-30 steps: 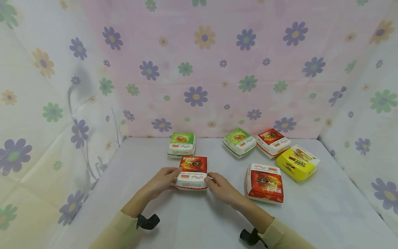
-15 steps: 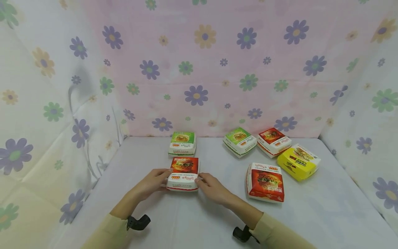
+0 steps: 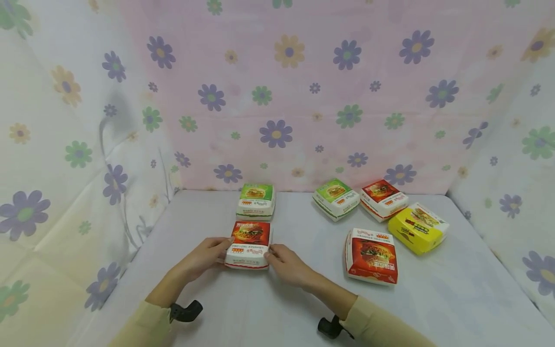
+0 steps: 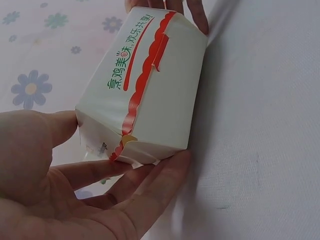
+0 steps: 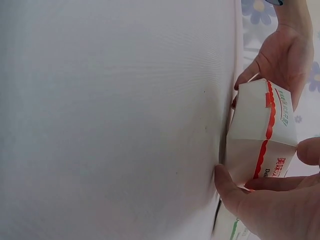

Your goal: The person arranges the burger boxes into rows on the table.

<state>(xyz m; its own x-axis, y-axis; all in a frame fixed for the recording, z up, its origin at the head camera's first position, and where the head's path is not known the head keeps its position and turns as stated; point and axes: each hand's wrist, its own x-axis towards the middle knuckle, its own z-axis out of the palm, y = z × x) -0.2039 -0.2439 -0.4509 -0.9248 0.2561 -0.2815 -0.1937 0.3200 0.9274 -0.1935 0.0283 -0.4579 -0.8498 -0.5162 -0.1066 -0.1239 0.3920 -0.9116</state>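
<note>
Between my two hands is a red and white burger box (image 3: 248, 245), low over the white table, printed with a burger on its lid. My left hand (image 3: 207, 259) holds its left side, thumb at the upper edge and fingers along the lower part, as the left wrist view shows on the box's end (image 4: 100, 135). From the other side my right hand (image 3: 288, 265) grips it with thumb and fingers, seen close up in the right wrist view on the white wall (image 5: 245, 155). Just behind the held box stands a green and white burger box (image 3: 256, 201).
On the right are another green box (image 3: 336, 199), a red box (image 3: 384, 199) and a yellow box (image 3: 418, 228) close together. A second red box (image 3: 371, 256) lies nearer, turned the other way. Flowered cloth (image 3: 277, 96) walls the table (image 3: 303, 318) at the back and sides.
Both hands have moved left with the red burger box, which now stands in front of the left green box. The other boxes have stayed in place.
</note>
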